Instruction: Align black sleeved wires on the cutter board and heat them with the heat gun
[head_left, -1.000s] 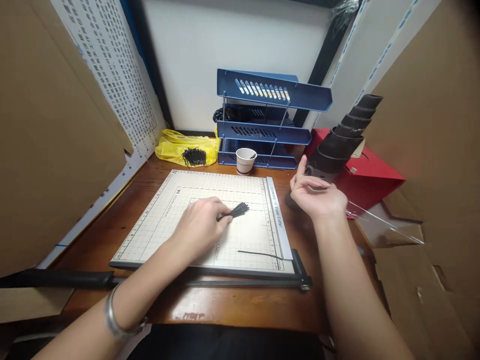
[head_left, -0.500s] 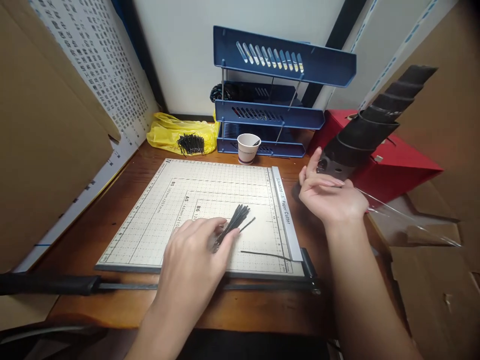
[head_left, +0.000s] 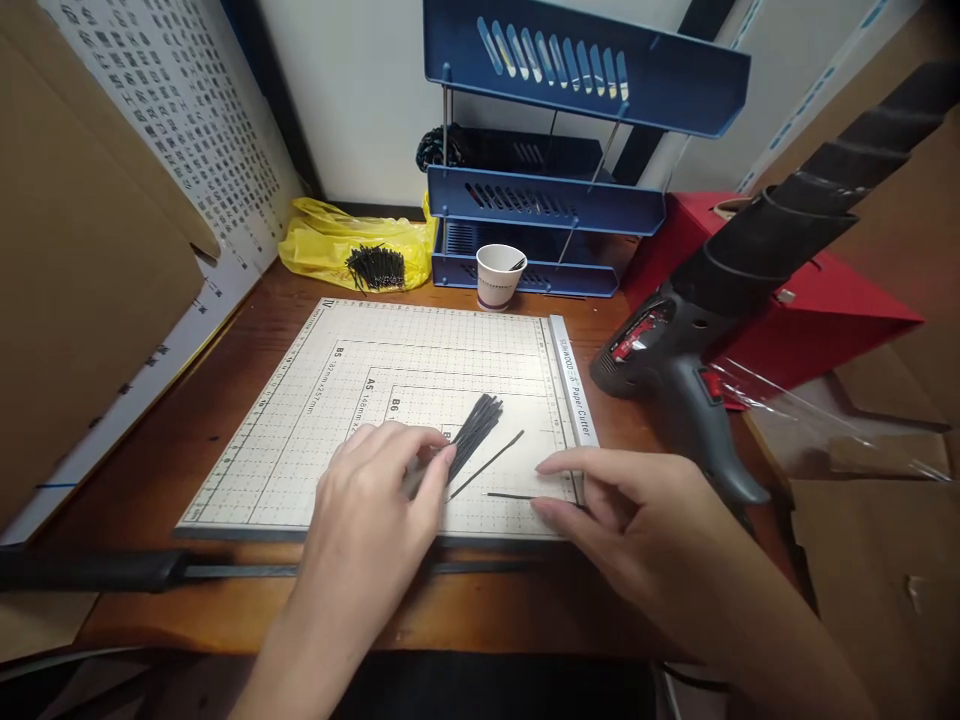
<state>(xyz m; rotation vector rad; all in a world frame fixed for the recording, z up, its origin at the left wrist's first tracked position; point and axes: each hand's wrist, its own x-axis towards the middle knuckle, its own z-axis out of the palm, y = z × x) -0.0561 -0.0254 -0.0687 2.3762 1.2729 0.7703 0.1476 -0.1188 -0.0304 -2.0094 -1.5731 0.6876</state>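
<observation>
Bundle of thin black strands (head_left: 478, 428), over white gridded paper-cutter board (head_left: 247, 450), pinched in my left grip (head_left: 375, 500); near ends hidden. My right grip (head_left: 645, 520) spread by a loose black strand (head_left: 508, 496), hiding its right end. White paper cup (head_left: 496, 286): dark strips (head_left: 517, 265) inside, mostly hidden. Grey-black pistol-shaped tool (head_left: 690, 335) cut off right.

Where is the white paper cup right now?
In the head view, the paper cup stands slightly right of centre, just beyond the paper cutter and in front of the blue tray rack.
</observation>
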